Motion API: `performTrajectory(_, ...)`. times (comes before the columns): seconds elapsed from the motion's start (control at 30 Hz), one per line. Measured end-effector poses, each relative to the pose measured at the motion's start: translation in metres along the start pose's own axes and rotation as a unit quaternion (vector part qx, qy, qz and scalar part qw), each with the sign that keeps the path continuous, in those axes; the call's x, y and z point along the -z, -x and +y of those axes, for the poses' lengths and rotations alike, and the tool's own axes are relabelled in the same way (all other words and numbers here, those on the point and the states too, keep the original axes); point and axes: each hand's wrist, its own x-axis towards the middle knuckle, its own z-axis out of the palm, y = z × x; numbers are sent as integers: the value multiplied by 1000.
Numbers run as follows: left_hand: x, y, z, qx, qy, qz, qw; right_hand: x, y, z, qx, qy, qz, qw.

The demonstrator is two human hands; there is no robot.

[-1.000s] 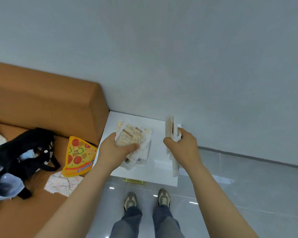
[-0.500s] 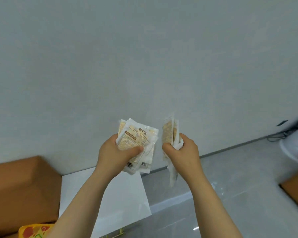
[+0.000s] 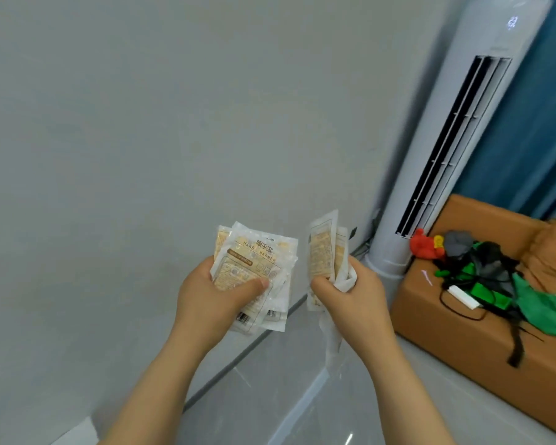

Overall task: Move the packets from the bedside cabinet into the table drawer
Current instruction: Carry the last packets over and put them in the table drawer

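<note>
Left hand (image 3: 211, 303) clamps a fanned stack of packets (image 3: 254, 271); right hand (image 3: 355, 300) pinches a looser bunch (image 3: 325, 255), whose dangling lower packet may slip free in transit.

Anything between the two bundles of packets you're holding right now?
Nothing. In the head view the left hand grips its packets, the right hand grips its own; only grey wall shows through the gap.

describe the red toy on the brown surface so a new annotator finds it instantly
Start at the tall white tower air conditioner standing right of the wall. At its base begins a brown surface holding a heap of clutter. The red toy sits at the heap's near-left end, the only red item beside grey, black and green things.
</note>
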Motion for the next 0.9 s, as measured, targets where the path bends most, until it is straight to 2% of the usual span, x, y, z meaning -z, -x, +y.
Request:
performTrajectory(0.23, -162, -1, 38, -53, 29, -135, 989, 149, -13, 46, -13, 47, 134, 990)
performTrajectory(0.47, -302, -10, 61, -72, 39, -254, 964, 259, -18, 89, -61, 93, 264, 958)
performTrajectory(0.73, -446, -42, 93, -107, 65, -384, 915, 353, -54, 120, -95, 121, 396, 905)
performTrajectory(0.9, -533, -61, 108, -117, 61, -470, 873, 401, -74, 144, -127, 154, 466, 862)
